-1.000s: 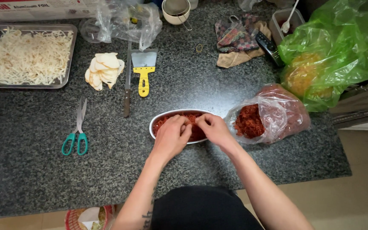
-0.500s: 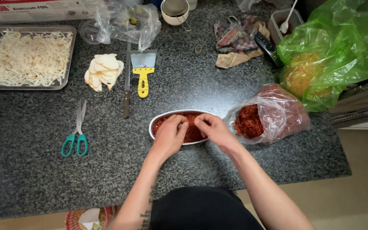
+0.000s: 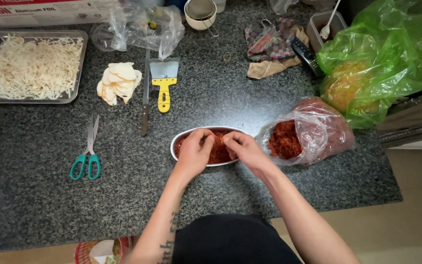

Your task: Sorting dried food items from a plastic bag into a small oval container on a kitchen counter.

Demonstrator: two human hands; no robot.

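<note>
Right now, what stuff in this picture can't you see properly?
Head view only:
- Middle of the white oval dish: covered by the left hand and right hand.
- Whether the fingers pinch any red shreds: hidden underneath.
- Yellow lump in the green bag: blurred by plastic.
- Metal tray of white shreds: cut off by the left edge.
- Basket: cut off at the bottom.

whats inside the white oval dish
The dish holds reddish-brown shredded food. The left hand and right hand cover much of it, so its bottom is hidden.
</note>
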